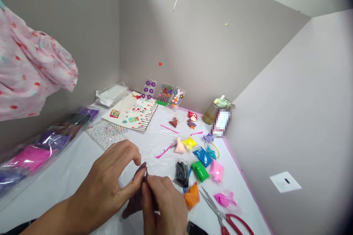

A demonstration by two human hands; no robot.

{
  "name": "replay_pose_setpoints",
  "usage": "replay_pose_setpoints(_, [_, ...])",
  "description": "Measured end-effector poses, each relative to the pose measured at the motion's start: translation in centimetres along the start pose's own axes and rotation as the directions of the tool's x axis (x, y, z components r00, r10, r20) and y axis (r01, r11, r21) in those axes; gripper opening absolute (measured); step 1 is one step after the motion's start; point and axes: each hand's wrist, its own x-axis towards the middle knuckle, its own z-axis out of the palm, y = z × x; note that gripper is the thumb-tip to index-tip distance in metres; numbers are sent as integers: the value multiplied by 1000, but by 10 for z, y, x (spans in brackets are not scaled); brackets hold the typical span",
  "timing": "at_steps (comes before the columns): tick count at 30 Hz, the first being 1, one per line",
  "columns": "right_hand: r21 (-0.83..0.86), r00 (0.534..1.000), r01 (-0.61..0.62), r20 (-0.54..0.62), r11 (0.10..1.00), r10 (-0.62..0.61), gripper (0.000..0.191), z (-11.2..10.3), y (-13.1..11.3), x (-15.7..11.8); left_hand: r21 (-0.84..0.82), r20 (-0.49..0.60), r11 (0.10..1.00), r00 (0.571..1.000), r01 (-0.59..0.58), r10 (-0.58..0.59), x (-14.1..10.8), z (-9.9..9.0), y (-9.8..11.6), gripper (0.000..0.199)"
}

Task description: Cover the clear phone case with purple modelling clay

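Dark brown clay (pixel 135 203) pinched between left hand (pixel 100 187) and right hand (pixel 165 205); bagged green clay (pixel 200 171) sits near the tabletop (pixel 68 194)'s right edge.

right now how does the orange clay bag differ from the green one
The orange clay bag is orange, the green clay bag green. The orange one lies nearer the right hand and the red-handled scissors; the green one sits further up, beside the black clay bag. The orange one peaks to a point; the green one is a slanted lump. Both are clear plastic bags on the white sheet.
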Motion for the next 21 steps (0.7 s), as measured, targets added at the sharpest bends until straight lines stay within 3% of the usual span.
replay_pose_setpoints(4, [-96, 996, 60, -54, 994, -66, 27, -1, -2, 1, 71, -48, 993, 994, -93, 97, 6, -1, 7, 12])
replay_pose_setpoints(7, [-72, 996, 79, -45, 994, -82, 26, -2, 0, 1, 85, -52, 986, 988, -143, 147, 8, 1, 9, 17])
replay_pose_setpoints(13, [149, 988, -155, 26, 977, 152, 19, -7, 2, 4, 16, -24, 991, 991, -132, 133, 8, 0, 6, 14])
replay_pose_setpoints(17, [287, 957, -291, 72, 913, 282, 16, -10, 5, 4, -145, 63, 989, 998, -11, 20, 8, -5, -3, 9])
replay_pose_setpoints(21, [377, 885, -464, 153, 802, 440, 9, -10, 11, 3, -366, 210, 898, 962, 245, -177, 10, -7, -12, 9])
